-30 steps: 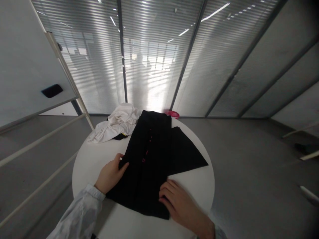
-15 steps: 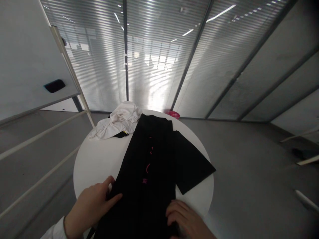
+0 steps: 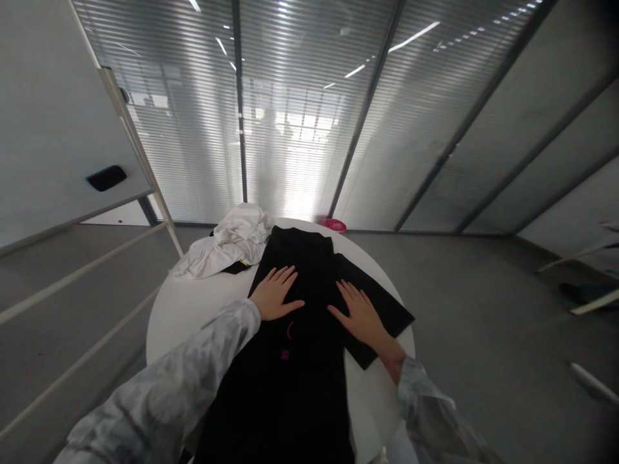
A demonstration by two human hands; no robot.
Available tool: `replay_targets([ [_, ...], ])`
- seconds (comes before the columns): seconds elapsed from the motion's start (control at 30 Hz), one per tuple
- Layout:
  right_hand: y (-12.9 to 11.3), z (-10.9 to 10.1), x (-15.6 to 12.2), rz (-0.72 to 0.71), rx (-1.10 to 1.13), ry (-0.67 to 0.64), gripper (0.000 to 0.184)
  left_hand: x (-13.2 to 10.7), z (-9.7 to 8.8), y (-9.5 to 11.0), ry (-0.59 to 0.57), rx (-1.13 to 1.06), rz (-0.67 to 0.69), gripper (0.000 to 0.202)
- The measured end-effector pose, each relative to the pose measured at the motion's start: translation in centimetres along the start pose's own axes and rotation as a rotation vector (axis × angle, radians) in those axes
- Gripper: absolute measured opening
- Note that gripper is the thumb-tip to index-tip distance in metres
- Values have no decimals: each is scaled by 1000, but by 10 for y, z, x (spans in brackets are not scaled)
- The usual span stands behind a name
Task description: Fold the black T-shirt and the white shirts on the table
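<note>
A black T-shirt [image 3: 290, 399] with small pink print lies partly folded over the round white table [image 3: 178, 309], one sleeve spread out to the right. My left hand [image 3: 275, 295] rests flat on its upper left part, fingers apart, covering some of the print. On the right, my right hand [image 3: 360, 314] lies palm down with spread fingers where the sleeve meets the body of the shirt. Neither hand grips the cloth. The shirt's near end runs out of the bottom of the view.
A crumpled white cloth [image 3: 236, 235] lies at the table's back left, with something black and yellow under it. Behind the table is a pink basket [image 3: 333, 225]. A whiteboard [image 3: 43, 129] on a metal stand is at left, and a blind-covered glass wall [image 3: 300, 84] stands behind.
Both hands have moved forward from the shirt's near side edges onto its upper part. They have let go of the edges and now lie flat.
</note>
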State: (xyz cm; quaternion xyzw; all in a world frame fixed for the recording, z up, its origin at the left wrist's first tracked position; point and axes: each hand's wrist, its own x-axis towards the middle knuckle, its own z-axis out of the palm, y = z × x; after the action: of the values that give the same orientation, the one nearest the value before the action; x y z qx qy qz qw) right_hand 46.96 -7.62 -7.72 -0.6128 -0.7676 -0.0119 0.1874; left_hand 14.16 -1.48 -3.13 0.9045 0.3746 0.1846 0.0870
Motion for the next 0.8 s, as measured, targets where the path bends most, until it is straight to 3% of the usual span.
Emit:
replay_targets([
  [0.1, 22, 0, 11, -37, -40, -59, 79, 1, 34, -4, 23, 1, -74, 83],
  [0.2, 38, -5, 17, -56, -41, -106, 83, -10, 49, 3, 62, -17, -134, 79],
  [0.3, 46, -9, 21, -52, -31, -156, 85, -18, 48, 10, 24, -52, -172, 81],
  [0.4, 49, -17, 29, -9, -21, -266, 86, -14, 34, 6, -35, -121, -192, 81],
  [0.47, 48, -26, 42, 17, -25, -314, 88, -1, 18, -5, -26, -170, -227, 80],
  [0.53, 43, -34, 64, 6, -50, -280, 87, 21, 1, -21, 52, -164, -259, 76],
  [0.63, 22, -35, 107, -59, -82, -147, 80, 61, -12, -48, 185, -40, -139, 64],
  [0.73, -5, -16, 146, -39, -90, -90, 72, 90, 0, -74, 120, -12, -25, 61],
  [0.8, -18, 4, 161, -8, -87, -76, 71, 98, 19, -88, 34, -6, -39, 63],
])
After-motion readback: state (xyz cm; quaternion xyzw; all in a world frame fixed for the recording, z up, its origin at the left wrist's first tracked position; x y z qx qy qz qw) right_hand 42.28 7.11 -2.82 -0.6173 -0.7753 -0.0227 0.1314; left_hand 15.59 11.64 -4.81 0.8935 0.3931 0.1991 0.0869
